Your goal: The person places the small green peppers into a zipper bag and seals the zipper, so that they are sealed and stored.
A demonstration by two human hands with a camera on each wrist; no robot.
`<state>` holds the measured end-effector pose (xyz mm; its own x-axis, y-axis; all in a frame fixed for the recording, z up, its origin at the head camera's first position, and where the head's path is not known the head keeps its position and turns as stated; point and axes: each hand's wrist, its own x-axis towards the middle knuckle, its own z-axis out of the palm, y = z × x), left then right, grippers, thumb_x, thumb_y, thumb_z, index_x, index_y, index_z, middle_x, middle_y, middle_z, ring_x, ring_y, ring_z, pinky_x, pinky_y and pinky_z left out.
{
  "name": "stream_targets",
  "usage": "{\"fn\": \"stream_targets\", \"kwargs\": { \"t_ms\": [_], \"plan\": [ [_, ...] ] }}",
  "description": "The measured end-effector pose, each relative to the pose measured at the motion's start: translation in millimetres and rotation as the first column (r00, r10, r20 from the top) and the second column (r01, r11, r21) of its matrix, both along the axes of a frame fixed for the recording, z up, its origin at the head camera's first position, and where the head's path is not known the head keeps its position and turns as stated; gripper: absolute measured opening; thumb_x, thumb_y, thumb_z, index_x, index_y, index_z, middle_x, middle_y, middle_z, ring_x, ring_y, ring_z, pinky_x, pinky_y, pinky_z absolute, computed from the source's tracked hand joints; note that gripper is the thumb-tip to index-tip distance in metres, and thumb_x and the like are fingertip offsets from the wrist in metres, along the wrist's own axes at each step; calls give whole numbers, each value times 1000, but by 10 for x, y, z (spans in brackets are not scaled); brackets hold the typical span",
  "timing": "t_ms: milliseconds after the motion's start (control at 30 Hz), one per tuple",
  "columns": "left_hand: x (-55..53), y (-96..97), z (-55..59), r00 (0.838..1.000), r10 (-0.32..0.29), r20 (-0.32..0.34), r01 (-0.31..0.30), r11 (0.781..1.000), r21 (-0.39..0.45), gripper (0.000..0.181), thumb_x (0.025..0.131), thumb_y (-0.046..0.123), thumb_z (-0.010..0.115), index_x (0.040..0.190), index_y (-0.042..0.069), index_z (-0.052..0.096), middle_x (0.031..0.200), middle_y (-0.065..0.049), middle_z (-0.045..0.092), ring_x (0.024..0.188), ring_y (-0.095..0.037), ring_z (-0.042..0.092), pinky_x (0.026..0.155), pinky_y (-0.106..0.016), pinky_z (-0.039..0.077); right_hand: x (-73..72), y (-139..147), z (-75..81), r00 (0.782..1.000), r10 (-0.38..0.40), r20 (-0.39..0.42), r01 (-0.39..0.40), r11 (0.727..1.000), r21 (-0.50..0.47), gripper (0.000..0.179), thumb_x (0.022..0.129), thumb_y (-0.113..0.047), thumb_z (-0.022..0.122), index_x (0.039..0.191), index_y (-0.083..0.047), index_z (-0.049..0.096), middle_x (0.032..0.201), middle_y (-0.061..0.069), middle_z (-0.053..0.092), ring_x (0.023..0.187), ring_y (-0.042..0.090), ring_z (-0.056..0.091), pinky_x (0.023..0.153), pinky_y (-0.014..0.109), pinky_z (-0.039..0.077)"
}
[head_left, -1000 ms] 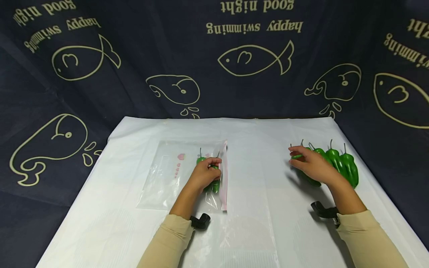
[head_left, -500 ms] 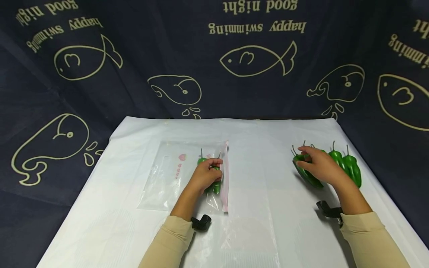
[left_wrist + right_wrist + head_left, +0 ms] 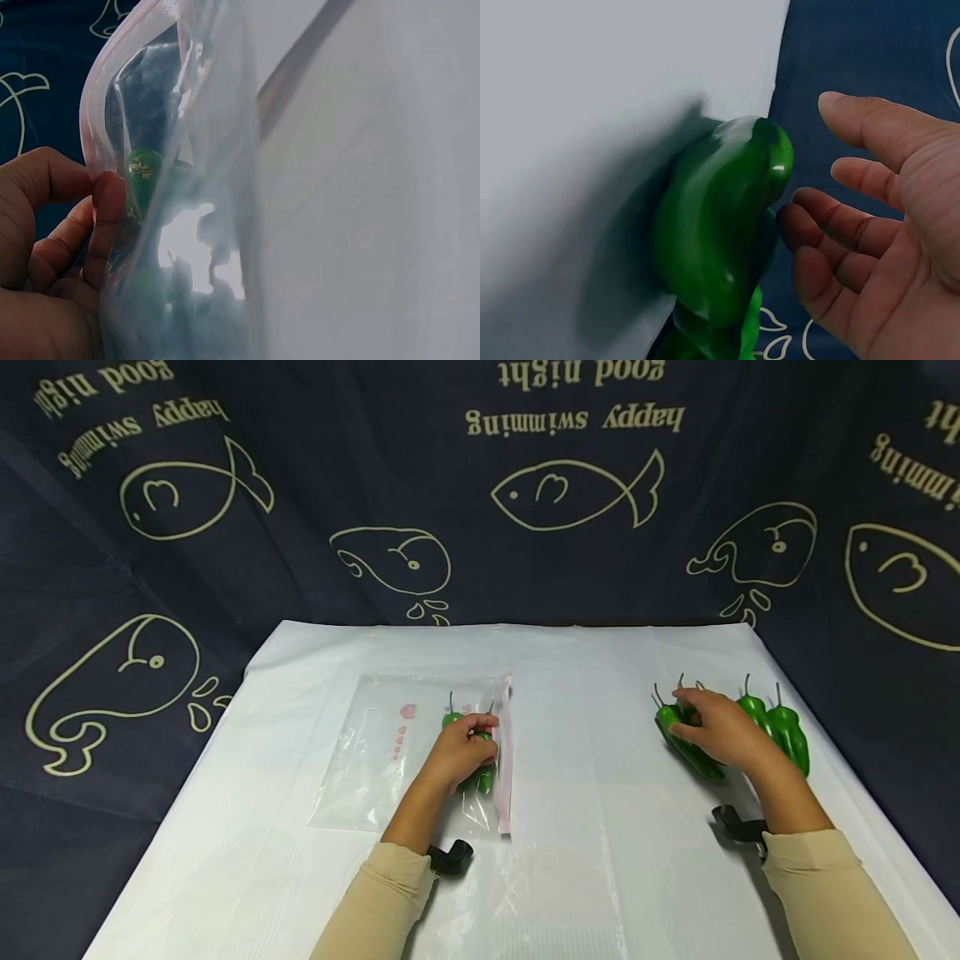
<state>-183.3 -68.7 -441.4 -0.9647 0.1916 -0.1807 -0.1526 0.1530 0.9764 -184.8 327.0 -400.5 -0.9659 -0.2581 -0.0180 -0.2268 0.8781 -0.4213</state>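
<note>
My left hand (image 3: 459, 753) pinches the pink zip edge (image 3: 91, 127) of a clear plastic bag (image 3: 347, 785) lying on the table. Inside the bag are green peppers (image 3: 487, 779), partly covered by the hand. In the left wrist view the bag's mouth is parted, with a pepper (image 3: 144, 176) just inside. Over at the right, my right hand (image 3: 720, 731) is above a row of green peppers (image 3: 787, 739). Its thumb and fingers are spread and loosely bent. The leftmost pepper (image 3: 686, 752) lies beside the thumb, and the right wrist view shows a gap between thumb and pepper (image 3: 712, 225).
A white cloth (image 3: 562, 877) covers the table. Behind and at both sides hangs a dark blue curtain (image 3: 465, 577) with fish and whale drawings. Each wrist carries a black camera mount, such as the left one (image 3: 452, 858).
My right hand has moved slightly right over the pepper row, uncovering more of the leftmost pepper. My left hand and the bag have stayed in place.
</note>
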Motion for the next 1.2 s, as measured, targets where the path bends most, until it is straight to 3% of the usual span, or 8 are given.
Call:
{"fn": "stream_targets", "kwargs": {
  "t_ms": [400, 1033, 1200],
  "plan": [
    [13, -7, -4, 1000, 14, -26, -14, 1000, 11, 46, 79, -6, 60, 125, -2, 63, 112, -21, 58, 72, -12, 54, 67, -24, 55, -62, 1, -81, 1000, 16, -3, -16, 999, 39, 64, 88, -17, 72, 138, 12, 45, 134, 37, 48, 121, 55, 44, 96, 65, 38],
    [15, -13, -6, 1000, 12, -5, -12, 1000, 3, 48, 80, -7, 60, 127, -1, 62, 114, -22, 57, 72, -11, 54, 65, -23, 53, 0, -121, -119, 999, -35, -13, 37, 989, 144, 59, 86, -22, 75, 133, 8, 54, 135, 38, 46, 121, 56, 44, 94, 67, 39],
    [53, -2, 85, 1000, 6, 7, -6, 1000, -10, 48, 81, -9, 57, 129, -5, 60, 116, -25, 56, 73, -11, 54, 66, -23, 53, 5, -151, -103, 998, -60, -19, 63, 981, 183, 63, 85, -28, 77, 133, 7, 55, 134, 39, 46, 118, 57, 46, 90, 68, 41]
  ]
}}
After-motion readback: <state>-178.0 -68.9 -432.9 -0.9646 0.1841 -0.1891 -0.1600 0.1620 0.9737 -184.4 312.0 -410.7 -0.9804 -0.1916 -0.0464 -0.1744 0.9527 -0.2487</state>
